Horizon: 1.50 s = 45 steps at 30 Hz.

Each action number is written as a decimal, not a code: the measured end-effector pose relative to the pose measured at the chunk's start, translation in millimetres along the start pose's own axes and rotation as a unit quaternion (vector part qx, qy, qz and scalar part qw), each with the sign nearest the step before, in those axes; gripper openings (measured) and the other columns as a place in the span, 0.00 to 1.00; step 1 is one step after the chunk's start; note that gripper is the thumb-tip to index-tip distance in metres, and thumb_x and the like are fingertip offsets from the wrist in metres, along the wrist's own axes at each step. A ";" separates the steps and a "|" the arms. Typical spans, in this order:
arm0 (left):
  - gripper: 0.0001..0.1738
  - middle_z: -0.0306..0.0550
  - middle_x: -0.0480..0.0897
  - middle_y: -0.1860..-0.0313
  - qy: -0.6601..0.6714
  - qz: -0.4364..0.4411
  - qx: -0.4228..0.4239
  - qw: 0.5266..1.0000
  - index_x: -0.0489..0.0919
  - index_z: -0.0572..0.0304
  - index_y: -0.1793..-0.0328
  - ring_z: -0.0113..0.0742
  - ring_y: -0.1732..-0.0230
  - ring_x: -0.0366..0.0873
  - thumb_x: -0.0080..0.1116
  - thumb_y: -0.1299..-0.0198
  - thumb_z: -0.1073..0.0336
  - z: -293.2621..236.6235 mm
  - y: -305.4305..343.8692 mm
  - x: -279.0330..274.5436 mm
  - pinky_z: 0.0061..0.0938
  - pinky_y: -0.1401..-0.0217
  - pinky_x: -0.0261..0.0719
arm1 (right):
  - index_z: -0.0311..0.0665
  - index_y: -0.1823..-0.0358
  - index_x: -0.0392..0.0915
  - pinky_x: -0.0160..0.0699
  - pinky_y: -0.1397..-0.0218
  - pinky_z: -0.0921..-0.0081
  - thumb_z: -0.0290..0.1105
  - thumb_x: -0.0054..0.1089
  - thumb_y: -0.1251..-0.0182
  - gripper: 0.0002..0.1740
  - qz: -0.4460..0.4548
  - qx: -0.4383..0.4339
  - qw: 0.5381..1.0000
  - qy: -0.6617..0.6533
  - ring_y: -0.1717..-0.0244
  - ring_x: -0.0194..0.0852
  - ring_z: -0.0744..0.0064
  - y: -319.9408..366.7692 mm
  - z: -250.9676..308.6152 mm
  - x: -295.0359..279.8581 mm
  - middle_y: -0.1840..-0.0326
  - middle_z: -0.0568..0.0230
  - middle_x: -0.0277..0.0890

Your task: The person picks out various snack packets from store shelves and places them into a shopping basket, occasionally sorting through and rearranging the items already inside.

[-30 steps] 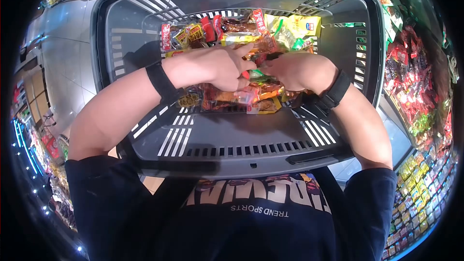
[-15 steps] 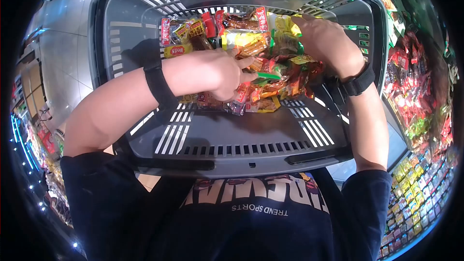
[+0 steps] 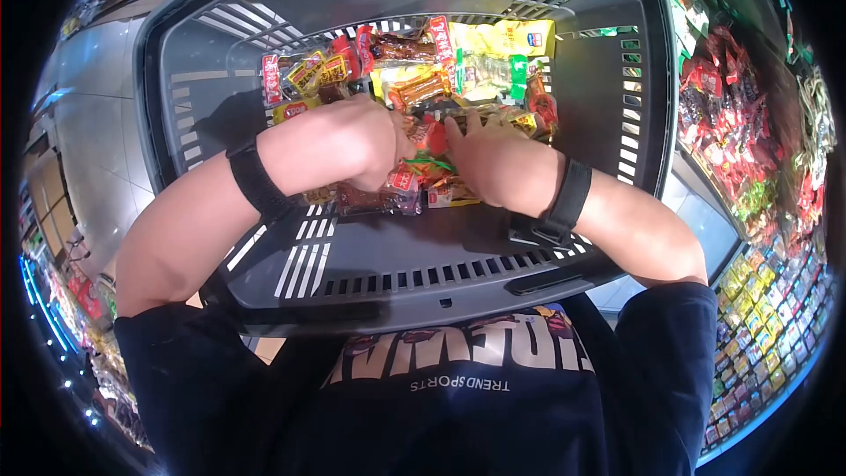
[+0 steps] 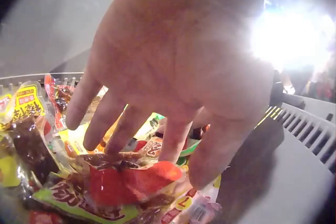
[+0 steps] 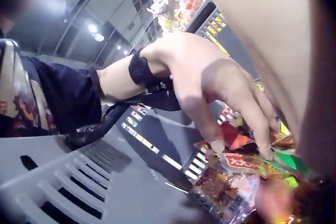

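Both bare hands are inside a grey shopping basket point(image 3: 595, 79), over a layer of snack packets. The left hand point(image 3: 366, 141) reaches down at the pile's front left. In the left wrist view its spread fingers point down among the packets, right at a crinkled red and green packet point(image 4: 131, 182). The right hand point(image 3: 507, 159) lies palm down over the pile's right side, fingers spread, its underside hidden. Between the hands shows a green packet edge point(image 3: 429, 163). Behind them lie a yellow packet point(image 3: 502, 37), a clear green-edged packet point(image 3: 485, 77) and a red-ended packet point(image 3: 401, 44).
Slotted basket walls rise around the pile, and the front rim point(image 3: 445, 303) is close to the person's dark shirt point(image 3: 458, 414). Racks of red packets point(image 3: 731, 115) and small yellow packets point(image 3: 762, 300) stand on the right. Tiled floor point(image 3: 97, 97) shows on the left.
The right hand went from the middle of the pile to its back right, then came back toward the front middle. The left hand stayed over the front left. The basket sits slightly further left in view.
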<state>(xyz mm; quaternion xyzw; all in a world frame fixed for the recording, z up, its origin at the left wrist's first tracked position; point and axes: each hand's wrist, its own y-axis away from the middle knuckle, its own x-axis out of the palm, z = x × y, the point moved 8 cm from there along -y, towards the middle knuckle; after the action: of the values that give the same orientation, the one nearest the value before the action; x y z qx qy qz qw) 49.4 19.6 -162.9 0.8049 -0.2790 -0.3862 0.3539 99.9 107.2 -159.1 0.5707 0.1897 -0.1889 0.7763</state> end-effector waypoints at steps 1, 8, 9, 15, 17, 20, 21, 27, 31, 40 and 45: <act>0.30 0.51 0.77 0.39 0.030 0.002 -0.006 1.000 0.78 0.42 0.37 0.52 0.47 0.80 0.62 0.50 0.59 6.1 0.8 4.1 0.42 0.43 0.74 | 0.24 0.31 0.56 0.75 0.40 0.54 0.25 0.55 0.40 0.34 -0.017 -0.017 1.000 0.018 0.42 0.73 0.36 2.2 4.4 -0.3 0.32 0.27 0.59; 0.23 0.53 0.78 0.49 -0.014 0.042 -0.050 0.998 0.80 0.55 0.47 0.50 0.48 0.78 0.63 0.53 0.62 7.1 4.3 -13.6 0.39 0.42 0.72 | 0.29 0.33 0.58 0.82 0.49 0.55 0.25 0.47 0.36 0.28 -0.005 -0.053 0.998 -0.025 0.46 0.74 0.32 26.0 17.6 -11.7 0.34 0.21 0.58; 0.23 0.53 0.78 0.49 -0.014 0.043 -0.050 0.998 0.80 0.55 0.47 0.50 0.48 0.78 0.63 0.53 0.62 10.5 5.3 -6.3 0.39 0.42 0.72 | 0.29 0.33 0.58 0.82 0.51 0.55 0.26 0.46 0.35 0.28 0.007 -0.096 0.995 -0.015 0.47 0.75 0.34 28.7 20.7 -12.1 0.34 0.19 0.58; 0.34 0.54 0.70 0.40 0.023 -0.173 0.036 0.984 0.71 0.54 0.35 0.53 0.42 0.72 0.65 0.53 0.63 10.2 0.1 -10.0 0.41 0.37 0.67 | 0.27 0.35 0.62 0.82 0.59 0.57 0.28 0.44 0.34 0.26 -0.046 -0.255 0.965 -0.032 0.60 0.81 0.43 45.7 31.6 10.5 0.43 0.19 0.64; 0.40 0.54 0.71 0.38 -0.075 -0.240 0.074 0.965 0.68 0.51 0.29 0.53 0.39 0.71 0.66 0.53 0.61 6.7 3.9 -3.7 0.41 0.36 0.67 | 0.27 0.36 0.64 0.82 0.62 0.58 0.28 0.44 0.34 0.24 -0.029 -0.295 0.954 -0.048 0.65 0.82 0.46 48.6 35.0 16.5 0.50 0.22 0.70; 0.44 0.53 0.71 0.37 -0.072 -0.170 0.038 0.982 0.65 0.46 0.25 0.52 0.37 0.70 0.67 0.53 0.59 -2.3 2.8 -0.6 0.40 0.34 0.66 | 0.27 0.40 0.67 0.79 0.67 0.59 0.29 0.44 0.34 0.22 0.000 -0.353 0.936 -0.015 0.70 0.80 0.49 48.6 42.3 23.8 0.67 0.37 0.76; 0.44 0.53 0.71 0.37 -0.071 -0.172 0.036 0.982 0.65 0.46 0.25 0.52 0.37 0.70 0.67 0.53 0.59 -5.8 5.2 -6.9 0.40 0.34 0.66 | 0.30 0.40 0.68 0.78 0.68 0.58 0.29 0.44 0.34 0.22 0.020 -0.335 0.942 -0.015 0.70 0.80 0.50 47.9 42.1 21.4 0.72 0.43 0.75; 0.42 0.49 0.75 0.42 -0.043 -0.022 -0.024 0.999 0.68 0.47 0.28 0.48 0.38 0.71 0.67 0.53 0.58 -19.8 7.7 -14.4 0.39 0.36 0.68 | 0.38 0.42 0.71 0.76 0.63 0.55 0.26 0.49 0.40 0.22 0.074 -0.314 0.946 -0.004 0.67 0.79 0.49 52.2 45.7 8.1 0.72 0.52 0.76; 0.35 0.47 0.76 0.45 -0.051 -0.054 -0.060 0.995 0.72 0.50 0.32 0.47 0.39 0.72 0.65 0.49 0.57 -14.9 5.7 -13.4 0.41 0.36 0.68 | 0.39 0.39 0.71 0.78 0.56 0.57 0.24 0.50 0.42 0.26 0.099 -0.374 0.922 -0.006 0.57 0.80 0.49 54.9 42.8 19.8 0.59 0.50 0.78; 0.15 0.49 0.81 0.57 -0.089 -0.300 -0.028 0.949 0.82 0.61 0.57 0.51 0.54 0.80 0.60 0.44 0.58 -21.8 60.0 -71.2 0.40 0.49 0.77 | 0.36 0.45 0.76 0.79 0.52 0.56 0.30 0.54 0.37 0.18 -0.010 -0.344 0.937 -0.063 0.52 0.79 0.48 56.5 66.7 4.3 0.59 0.48 0.81; 0.16 0.54 0.82 0.74 -0.093 -0.278 -0.111 0.950 0.81 0.57 0.78 0.52 0.66 0.81 0.56 0.46 0.55 -50.6 91.1 -82.2 0.44 0.63 0.78 | 0.38 0.51 0.76 0.78 0.54 0.56 0.34 0.54 0.35 0.13 -0.164 -0.172 0.957 -0.165 0.55 0.80 0.47 69.2 8.5 -47.4 0.62 0.46 0.80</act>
<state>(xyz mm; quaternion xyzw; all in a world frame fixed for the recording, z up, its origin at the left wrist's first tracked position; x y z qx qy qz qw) 30.0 42.9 -33.6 0.7663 -0.0313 -0.5712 0.2924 95.3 121.8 -76.2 0.3502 0.1799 -0.3699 0.8415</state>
